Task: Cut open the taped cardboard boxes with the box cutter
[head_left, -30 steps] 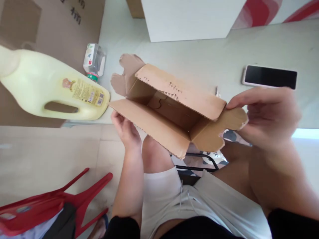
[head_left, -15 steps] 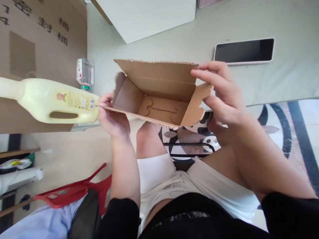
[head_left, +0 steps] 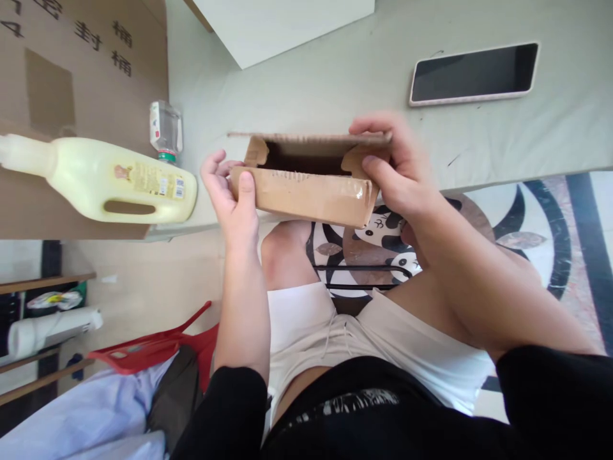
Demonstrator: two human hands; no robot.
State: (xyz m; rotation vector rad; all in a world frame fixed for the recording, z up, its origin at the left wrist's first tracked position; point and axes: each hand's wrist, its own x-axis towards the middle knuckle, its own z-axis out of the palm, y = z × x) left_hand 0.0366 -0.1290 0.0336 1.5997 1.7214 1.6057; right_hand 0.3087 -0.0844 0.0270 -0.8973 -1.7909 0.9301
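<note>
Between my two hands is a small brown cardboard box point(head_left: 311, 197), tilted so that its long side faces me. Its side flaps are folded partly in, and a dark gap shows the inside. My left hand point(head_left: 234, 195) grips the left end, thumb on the near face, other fingers at the far side. At the right end, my right hand point(head_left: 400, 163) holds the corner, with its thumb on the right flap and fingers behind the raised far flap. The bottom of the box is hidden.
A black-screened phone point(head_left: 474, 75) lies on the pale cloth-covered table point(head_left: 306, 89). To the left are a yellow jug-shaped bottle point(head_left: 86, 172), a clear bottle point(head_left: 167, 131) and a large carton point(head_left: 96, 96). A red chair point(head_left: 138, 348) with clothes stands lower left; a white panel point(head_left: 297, 25) is behind.
The box has tipped, so its near side now faces me and less of its inside shows. Its side flaps have folded inward. My left thumb has come onto the near face.
</note>
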